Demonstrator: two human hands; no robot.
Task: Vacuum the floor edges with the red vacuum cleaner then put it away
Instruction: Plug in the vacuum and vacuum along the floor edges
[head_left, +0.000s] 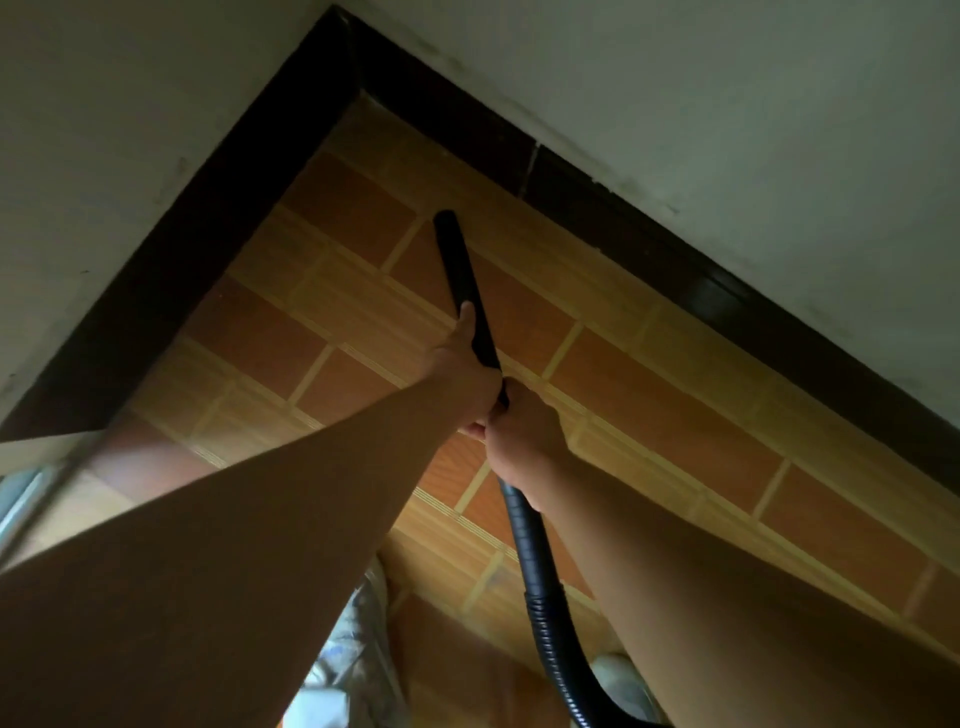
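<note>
A black vacuum nozzle tube points down at the orange tiled floor near a room corner, its tip close to the dark skirting board. My left hand grips the tube partway along, thumb laid up its side. Just behind it, my right hand grips the tube's rear end where the ribbed black hose joins. The hose runs down to the bottom edge of the view. The red vacuum body is out of view.
Two pale walls meet at the corner, each lined with dark skirting. A light frame edge shows at the left. Patterned trouser fabric and a pale shoe are at the bottom.
</note>
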